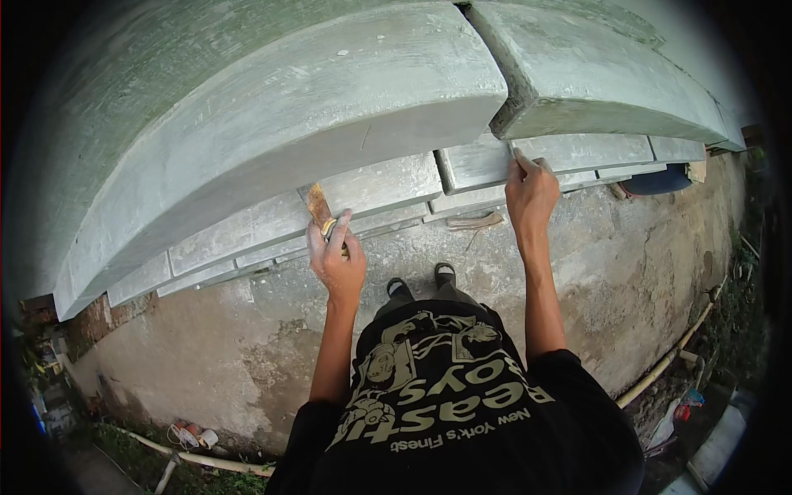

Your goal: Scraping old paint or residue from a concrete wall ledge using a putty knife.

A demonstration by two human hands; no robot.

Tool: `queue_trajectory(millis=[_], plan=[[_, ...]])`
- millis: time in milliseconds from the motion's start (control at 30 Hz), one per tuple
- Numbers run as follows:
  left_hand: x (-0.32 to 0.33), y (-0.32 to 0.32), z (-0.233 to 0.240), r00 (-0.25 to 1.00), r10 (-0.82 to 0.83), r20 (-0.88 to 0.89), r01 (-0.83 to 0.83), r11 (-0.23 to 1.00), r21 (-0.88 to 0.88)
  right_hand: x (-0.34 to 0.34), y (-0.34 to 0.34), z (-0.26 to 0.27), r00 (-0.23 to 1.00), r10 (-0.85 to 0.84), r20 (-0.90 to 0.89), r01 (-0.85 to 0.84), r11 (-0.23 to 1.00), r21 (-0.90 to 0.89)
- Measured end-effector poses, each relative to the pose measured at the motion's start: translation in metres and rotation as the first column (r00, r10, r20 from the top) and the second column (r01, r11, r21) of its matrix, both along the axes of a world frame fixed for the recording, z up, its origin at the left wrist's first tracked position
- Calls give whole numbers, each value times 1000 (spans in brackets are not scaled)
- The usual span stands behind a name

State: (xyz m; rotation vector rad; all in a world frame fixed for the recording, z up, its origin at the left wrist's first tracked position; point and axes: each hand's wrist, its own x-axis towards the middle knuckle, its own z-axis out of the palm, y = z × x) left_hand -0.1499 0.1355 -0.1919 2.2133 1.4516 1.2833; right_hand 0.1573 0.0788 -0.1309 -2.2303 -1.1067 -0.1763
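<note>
My left hand (337, 257) grips a putty knife (318, 204) with a rusty, stained blade; the blade's tip is at the underside of a large grey-white plastered ledge (346, 136). White dust coats the fingers. My right hand (532, 185) is raised to the lower edge of the neighbouring ledge section (594, 117), with thumb and forefinger pinched on a small, thin thing that I cannot identify. Between the two ledge sections runs a dark vertical gap (510, 90). Lower plastered slabs (383, 185) lie behind and below both hands.
A piece of wood (475, 221) lies on the stained concrete floor (396, 247) by my feet. A dark rounded object (657, 180) is under the slabs at right. Bamboo poles (674, 349) edge the floor, with plants and litter beyond; a white cup (208, 439) is at lower left.
</note>
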Motion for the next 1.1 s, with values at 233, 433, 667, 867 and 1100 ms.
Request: queue_trajectory(millis=[233, 433, 667, 867, 1100], plan=[[1, 0, 4, 1000, -7, -23, 7, 1000, 22, -74, 39, -4, 973, 210, -91, -202, 975, 88], [-1, 0, 4, 999, -1, -49, 4, 998, 58, -83, 36, 0, 941, 285, -184, -258, 953, 158], [1, 1, 4, 998, -7, -59, 9, 999, 37, -129, 41, -11, 857, 516, -9, -509, 848, 146], [-2, 1, 5, 999, -4, -43, 7, 997, 77, -75, 44, -6, 916, 398, -42, -395, 916, 72], [0, 0, 9, 998, -15, -58, 17, 999, 27, -119, 46, -8, 862, 495, -113, -474, 864, 167]])
